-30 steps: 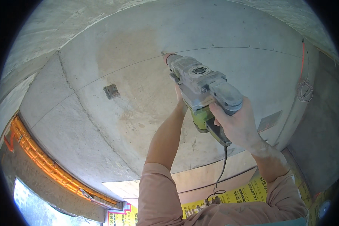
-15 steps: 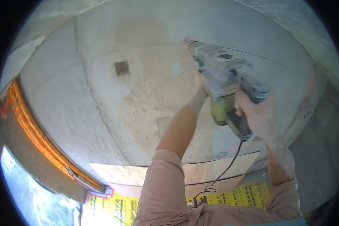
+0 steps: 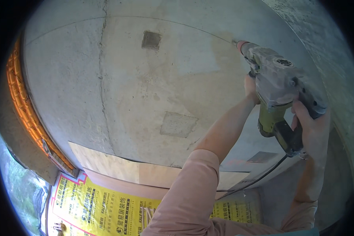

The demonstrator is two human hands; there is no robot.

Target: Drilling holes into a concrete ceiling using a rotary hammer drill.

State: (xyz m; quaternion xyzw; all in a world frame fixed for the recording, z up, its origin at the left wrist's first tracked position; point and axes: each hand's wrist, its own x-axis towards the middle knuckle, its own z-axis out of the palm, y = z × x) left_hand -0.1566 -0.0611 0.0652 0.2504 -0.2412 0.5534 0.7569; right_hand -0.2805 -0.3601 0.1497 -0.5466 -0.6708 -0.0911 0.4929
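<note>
I hold a dusty rotary hammer drill (image 3: 277, 74) with a grey body and a green lower housing, its front angled up and left. My left hand (image 3: 251, 88) is closed around the side handle behind the red-pink collar, partly hidden by the body. My right hand (image 3: 310, 125) is wrapped round the rear grip. The short visible bit (image 3: 235, 42) meets the concrete wall (image 3: 137, 90) at a thin dark line drawn across it; how deep it sits I cannot tell. From the grip a black cord (image 3: 259, 177) runs down.
The wall has a square recess (image 3: 151, 40), a rectangular patch (image 3: 179, 124) and a long crack (image 3: 102, 78). Wooden boards (image 3: 118, 162) lean along its foot. Yellow printed sheeting (image 3: 106, 206) covers the floor. Orange corrugated pipes (image 3: 25, 106) run up the left side, near a window opening (image 3: 17, 188).
The view has shifted and tilted. Both hands have carried the drill rightward along the wall line, keeping their hold. More yellow sheeting shows at lower left.
</note>
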